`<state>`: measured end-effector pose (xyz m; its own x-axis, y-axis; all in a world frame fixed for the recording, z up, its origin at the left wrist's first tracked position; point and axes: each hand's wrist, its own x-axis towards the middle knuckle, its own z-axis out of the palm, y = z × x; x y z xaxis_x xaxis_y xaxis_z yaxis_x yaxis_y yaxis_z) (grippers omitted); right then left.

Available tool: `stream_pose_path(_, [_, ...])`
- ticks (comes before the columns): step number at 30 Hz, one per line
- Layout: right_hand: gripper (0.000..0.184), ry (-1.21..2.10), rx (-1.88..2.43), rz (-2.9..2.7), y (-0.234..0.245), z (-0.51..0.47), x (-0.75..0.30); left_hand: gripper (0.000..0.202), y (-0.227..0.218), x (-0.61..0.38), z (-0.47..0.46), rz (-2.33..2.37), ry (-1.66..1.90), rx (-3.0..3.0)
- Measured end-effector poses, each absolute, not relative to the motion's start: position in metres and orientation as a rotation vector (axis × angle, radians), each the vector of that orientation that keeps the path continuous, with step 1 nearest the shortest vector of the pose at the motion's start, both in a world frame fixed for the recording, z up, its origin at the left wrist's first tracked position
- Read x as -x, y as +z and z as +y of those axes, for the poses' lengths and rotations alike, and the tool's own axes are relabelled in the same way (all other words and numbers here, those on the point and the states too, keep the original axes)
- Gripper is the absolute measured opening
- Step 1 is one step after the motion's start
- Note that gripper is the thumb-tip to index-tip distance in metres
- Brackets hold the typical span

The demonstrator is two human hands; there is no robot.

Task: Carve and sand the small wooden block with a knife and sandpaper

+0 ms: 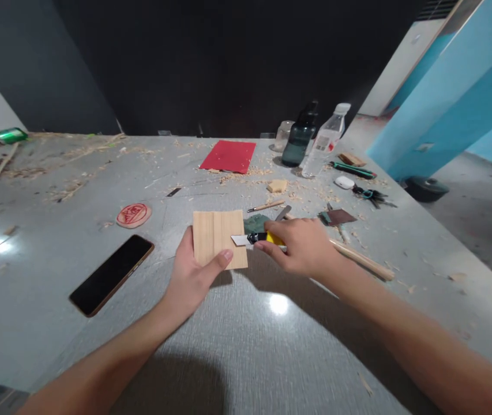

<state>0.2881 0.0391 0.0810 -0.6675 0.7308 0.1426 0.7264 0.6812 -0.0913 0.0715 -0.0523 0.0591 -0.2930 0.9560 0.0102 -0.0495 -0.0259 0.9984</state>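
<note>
A square, pale wooden board (215, 233) is held up above the table by my left hand (196, 268), thumb across its front lower edge and the other fingers hidden behind it. My right hand (301, 245) is wrapped around a yellow and black utility knife (274, 238). The knife's blade overlaps the right part of the board's face; whether it cuts into the wood I cannot tell. Behind my right hand lie a dark green cloth-like piece (255, 223), a slim carving tool (267, 206) and a wooden rod (364, 259).
A phone (111, 275) and a round wooden piece with a red design (134, 215) lie to the left. Red paper (229, 156), a dark bottle (300, 141), a clear bottle (326, 141), keys (371, 195) and a green cutter (353, 169) are farther back among wood shavings.
</note>
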Motion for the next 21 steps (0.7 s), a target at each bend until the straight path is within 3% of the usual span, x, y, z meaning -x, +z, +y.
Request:
stream_pose_path(4, [0.053, 0.085, 1.530, -2.456, 0.084, 0.072, -0.305, 0.063, 0.056, -0.087, -0.076, 1.201, 1.169, -0.990])
stream_pose_path(7, [0.051, -0.035, 1.818, -2.067, 0.096, 0.100, -0.327, 0.050, 0.049, -0.099, -0.094, 1.095, 0.905, -1.035])
stream_pose_path(12, [0.050, 0.182, 1.522, -2.300, 0.096, 0.087, -0.318, 0.054, 0.043, -0.087, -0.067, 1.371, 1.305, -0.990])
stream_pose_path(16, [0.049, 0.257, 1.409, -2.434, 0.096, 0.061, -0.297, 0.064, 0.039, -0.076, -0.045, 1.289, 1.440, -0.807])
stream_pose_path(21, [0.049, 0.399, 1.310, -2.580, 0.105, 0.040, -0.290, 0.049, 0.037, -0.079, -0.050, 1.183, 1.437, -0.728])
